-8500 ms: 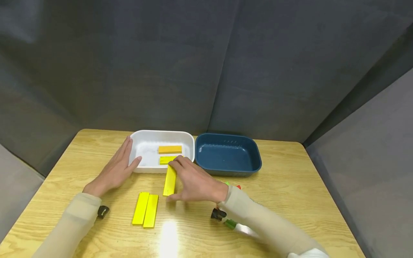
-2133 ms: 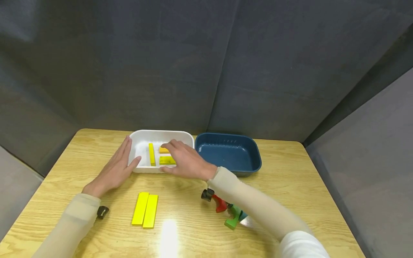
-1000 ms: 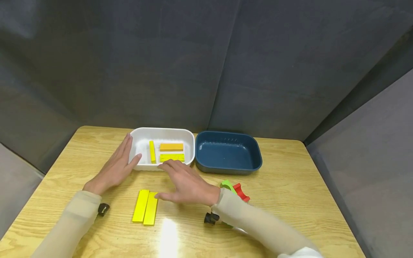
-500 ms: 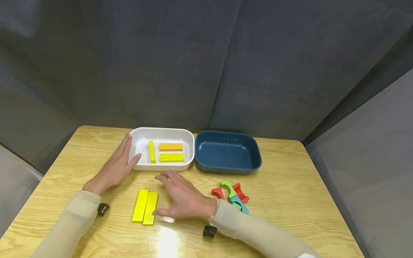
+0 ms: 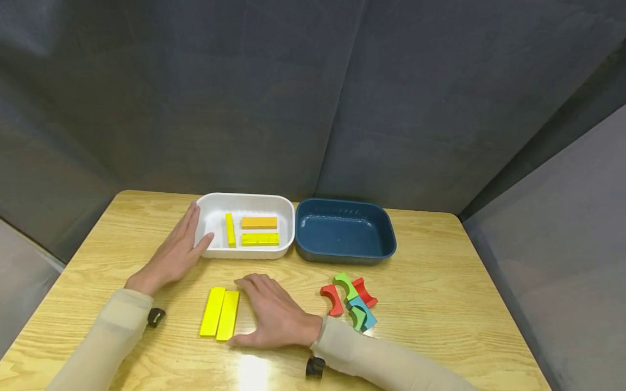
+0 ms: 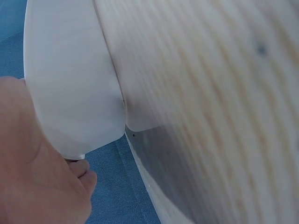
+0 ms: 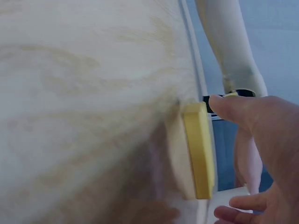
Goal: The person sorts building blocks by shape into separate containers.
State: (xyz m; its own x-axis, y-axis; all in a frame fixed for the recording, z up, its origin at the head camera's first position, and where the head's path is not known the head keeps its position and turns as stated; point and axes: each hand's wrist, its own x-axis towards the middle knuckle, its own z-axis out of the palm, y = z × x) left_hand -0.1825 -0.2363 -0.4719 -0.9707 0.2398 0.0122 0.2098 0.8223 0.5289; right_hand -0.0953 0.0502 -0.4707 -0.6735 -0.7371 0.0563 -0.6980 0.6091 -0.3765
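My left hand rests against the left end of the white tub, its fingers straight along the wall and the thumb at the front rim. Inside that tub lie an orange block, a yellow block and a narrow-looking yellow block. Over the table, my right hand is spread, thumb and fingers apart, holding nothing. Just left of it lie two flat yellow blocks side by side, a left plank and a right plank. In the right wrist view a yellow block stands between the thumb and fingers.
A dark blue tub stands against the white one's right side. On the table right of my right hand are several arch blocks: red, green and blue among them. Dark curtains hang behind the table.
A yellow block was set into the white tub at its left part. My right hand has since come back from the tub toward the two yellow planks, uncovering the arch blocks. My left hand stays put.
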